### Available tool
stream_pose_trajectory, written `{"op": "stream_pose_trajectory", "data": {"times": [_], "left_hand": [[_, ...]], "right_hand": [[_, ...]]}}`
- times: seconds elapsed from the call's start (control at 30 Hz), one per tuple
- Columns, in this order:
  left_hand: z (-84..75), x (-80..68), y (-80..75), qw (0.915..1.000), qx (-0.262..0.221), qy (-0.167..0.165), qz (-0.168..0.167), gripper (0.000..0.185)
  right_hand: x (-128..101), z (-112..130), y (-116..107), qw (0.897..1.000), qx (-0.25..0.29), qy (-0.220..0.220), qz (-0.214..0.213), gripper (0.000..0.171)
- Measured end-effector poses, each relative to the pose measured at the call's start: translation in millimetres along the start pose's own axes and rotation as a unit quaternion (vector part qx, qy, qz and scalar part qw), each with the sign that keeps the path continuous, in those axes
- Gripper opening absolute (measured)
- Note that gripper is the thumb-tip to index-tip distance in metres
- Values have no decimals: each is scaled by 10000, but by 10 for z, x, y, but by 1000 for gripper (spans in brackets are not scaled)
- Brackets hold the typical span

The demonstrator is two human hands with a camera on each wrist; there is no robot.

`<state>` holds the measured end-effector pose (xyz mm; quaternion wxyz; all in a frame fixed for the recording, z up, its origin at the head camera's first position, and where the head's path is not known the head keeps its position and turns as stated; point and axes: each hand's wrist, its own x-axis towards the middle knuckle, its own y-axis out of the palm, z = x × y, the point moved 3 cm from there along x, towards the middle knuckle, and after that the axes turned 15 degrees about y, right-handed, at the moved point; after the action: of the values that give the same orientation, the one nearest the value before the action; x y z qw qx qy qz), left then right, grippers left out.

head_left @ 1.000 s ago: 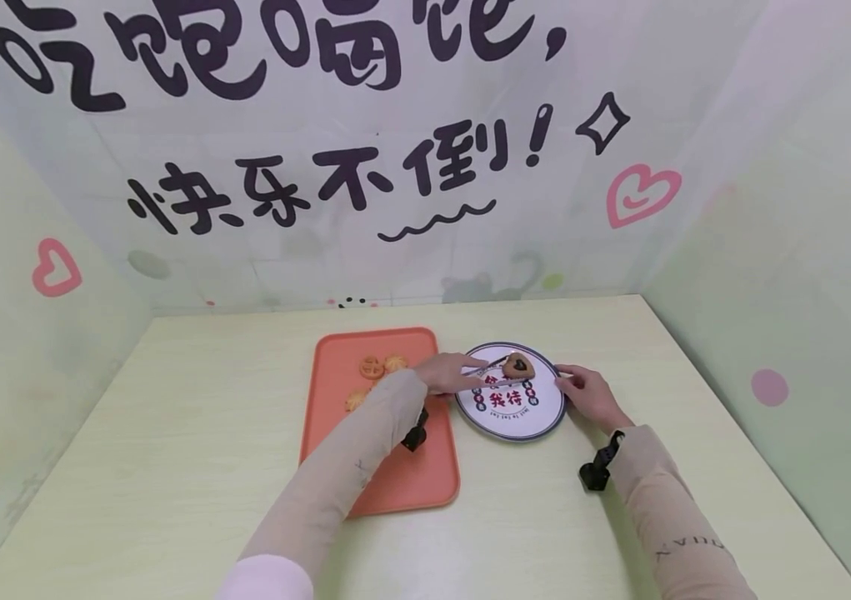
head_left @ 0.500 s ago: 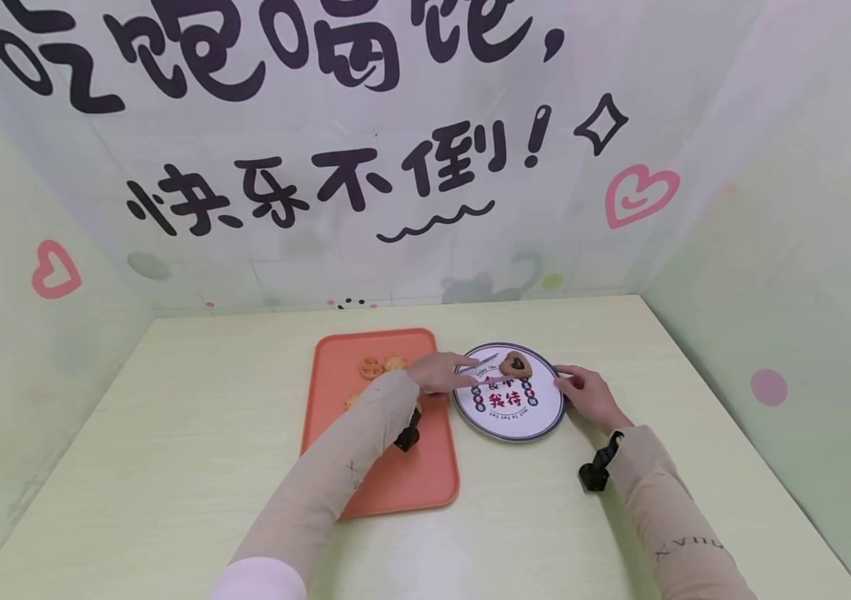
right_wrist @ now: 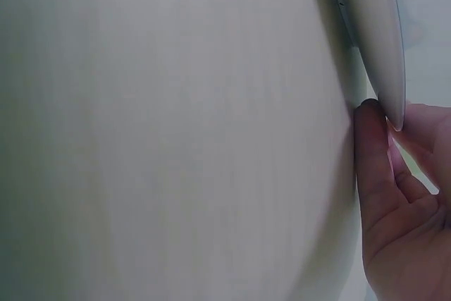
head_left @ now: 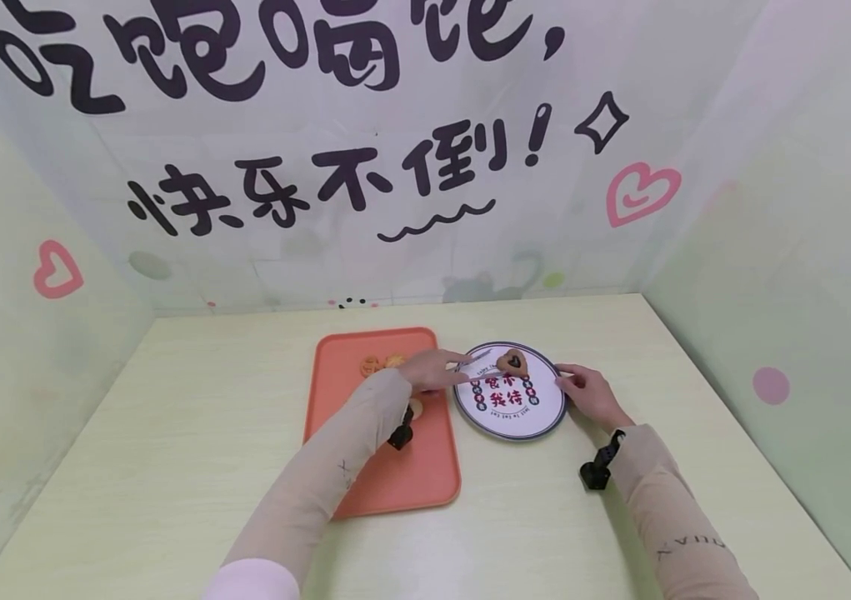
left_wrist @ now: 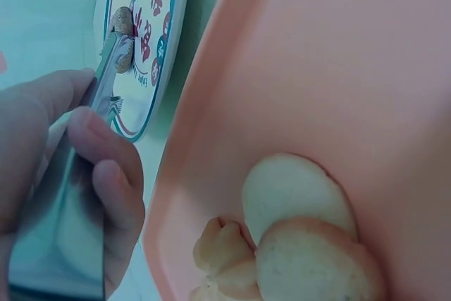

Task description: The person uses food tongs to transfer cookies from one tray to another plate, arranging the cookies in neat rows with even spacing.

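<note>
My left hand (head_left: pixel 428 369) grips metal food tongs (left_wrist: pixel 67 195), which reach from the orange tray over the white plate (head_left: pixel 503 425). The tong arms are spread apart. One tip overlaps the heart-shaped cookie (head_left: pixel 513 362) in the left wrist view; whether it touches cannot be told. This brown cookie has a dark heart centre and sits on the plate's far part. My right hand (head_left: pixel 592 396) pinches the plate's right rim between thumb and fingers, as the right wrist view (right_wrist: pixel 402 195) also shows. Red characters and a blue rim mark the plate.
Left of the plate lies the orange tray (head_left: pixel 402 492), partly under my left forearm. It bears pretzel-like cookies (head_left: pixel 370 365) and pale round slices (left_wrist: pixel 299 195). A patterned wall (head_left: pixel 365 267) closes the table's far side, with side walls left and right.
My left hand has drawn slightly left with the tongs, and their arms have spread. The cookie has shifted a little left and turned on the plate. My right hand stays at the rim.
</note>
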<state>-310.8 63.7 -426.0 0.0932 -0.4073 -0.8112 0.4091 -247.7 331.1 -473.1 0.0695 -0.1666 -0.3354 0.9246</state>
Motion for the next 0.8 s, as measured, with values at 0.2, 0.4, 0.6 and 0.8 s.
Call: {"op": "stream_pose_trajectory", "data": {"times": [0.2,0.4,0.6,0.8], "left_hand": [[24,-28,0,10000,29,9,-47,42],[-89,-41,7,9995,299,86,28,45],[-169,18,109,9980,565,253,-81,47],[-211,52,208,9986,426,129,-273,47]], "right_hand": [[-9,3,5,10000,-18,-3,12,40],[-8,17,-8,10000,-41,35,9,40],[-12,12,-9,10000,-20,14,17,40],[-7,-4,-6,10000,25,19,22,40]]}}
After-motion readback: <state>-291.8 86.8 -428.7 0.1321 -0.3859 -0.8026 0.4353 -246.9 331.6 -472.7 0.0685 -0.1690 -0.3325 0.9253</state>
